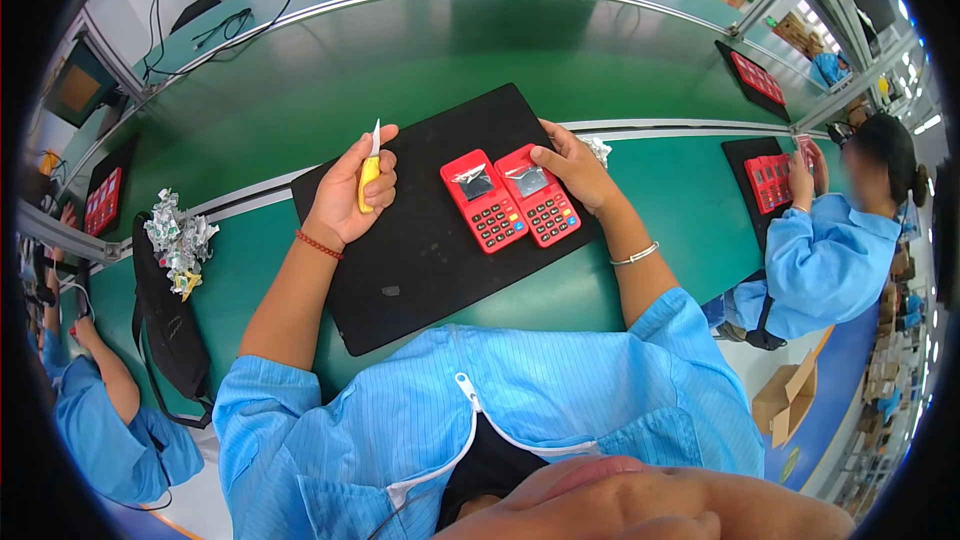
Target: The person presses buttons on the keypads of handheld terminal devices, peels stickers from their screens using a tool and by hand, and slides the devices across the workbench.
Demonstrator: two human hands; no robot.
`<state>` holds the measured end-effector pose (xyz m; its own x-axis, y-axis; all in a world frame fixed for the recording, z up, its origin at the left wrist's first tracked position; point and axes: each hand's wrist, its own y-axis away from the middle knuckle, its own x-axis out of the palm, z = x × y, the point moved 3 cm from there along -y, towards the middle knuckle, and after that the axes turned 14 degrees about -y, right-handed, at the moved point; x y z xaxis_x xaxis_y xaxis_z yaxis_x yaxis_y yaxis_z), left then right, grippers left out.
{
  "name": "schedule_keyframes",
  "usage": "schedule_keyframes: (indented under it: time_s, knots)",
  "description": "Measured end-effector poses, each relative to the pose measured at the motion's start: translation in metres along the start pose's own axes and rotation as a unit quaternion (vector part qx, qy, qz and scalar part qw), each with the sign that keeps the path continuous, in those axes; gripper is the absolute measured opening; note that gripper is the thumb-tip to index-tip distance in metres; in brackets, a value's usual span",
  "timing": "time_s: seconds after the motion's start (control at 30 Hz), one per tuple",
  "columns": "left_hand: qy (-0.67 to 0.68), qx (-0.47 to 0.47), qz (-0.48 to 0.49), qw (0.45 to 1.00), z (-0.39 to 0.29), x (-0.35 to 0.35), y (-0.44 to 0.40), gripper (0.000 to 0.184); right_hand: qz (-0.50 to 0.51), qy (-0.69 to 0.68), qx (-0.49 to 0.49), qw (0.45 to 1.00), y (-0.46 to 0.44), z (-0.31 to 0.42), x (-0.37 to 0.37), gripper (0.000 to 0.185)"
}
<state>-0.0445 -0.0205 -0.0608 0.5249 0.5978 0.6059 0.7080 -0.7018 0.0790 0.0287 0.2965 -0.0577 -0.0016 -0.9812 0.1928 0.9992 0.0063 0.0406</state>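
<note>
The main hazard seems to be the bare blade of the small yellow-handled knife (369, 186), which the left hand (350, 192) grips in curled fingers left of the frame's centre, the tip pointing toward the top. If that blade came down at a careless angle, it could scratch a screen or nick the thumb of the right hand (580, 172), which rests on the upper part of the right red terminal (540, 198). Whether the fingers of this right hand close beneath the device cannot be told, so the hold may be only a light press; a sideways push could then slide the device over the black mat (385, 258). The left red terminal (484, 203) has no hand on it and might be knocked askew by its neighbour, since the two lie side by side, close together. What looks like clear film (471, 175) catches the light over the left screen, and glare there could hide the edge of the screen from the eye. As for placement, both terminals are just right of the frame's centre, on the mat that covers part of the green worktop (660, 202). The right one sits directly under the right thumb, to the lower left of that palm; the left one lies between the two hands, well apart from the knife, to its right.
</note>
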Motion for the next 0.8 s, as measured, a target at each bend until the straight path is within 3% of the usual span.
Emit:
schedule_keyframes:
  time_s: [0.8]
  knots:
    - [0.012,-0.004,0.009,1.0,-0.0007,-0.0007,0.0004,0.037,0.007,-0.023,0.002,1.0,-0.0007,-0.001,0.0014,0.069]
